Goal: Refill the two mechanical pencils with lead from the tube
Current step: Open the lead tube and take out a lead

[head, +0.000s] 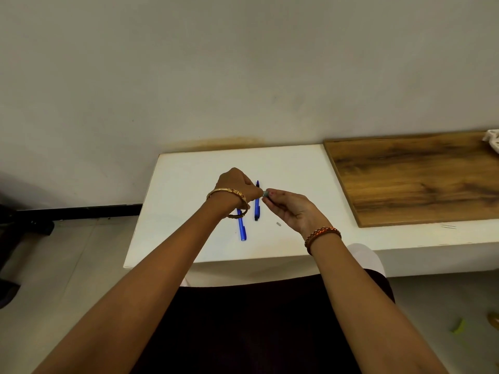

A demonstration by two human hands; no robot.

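Above the white table (189,184), left hand (237,187) and right hand (290,209) both pinch a small grey lead tube (265,194) over two blue pencils (256,203).

White table (189,184) (two pencils (242,230); cap (279,224))

Soft even light, wide-angle edge warp

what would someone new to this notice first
First, the two hands meeting above the middle of the white table: the left hand and right hand both pinch a small grey lead tube between them. Beneath them lie two blue mechanical pencils, side by side on the table. To the right, a dark wooden board stands out against the white.
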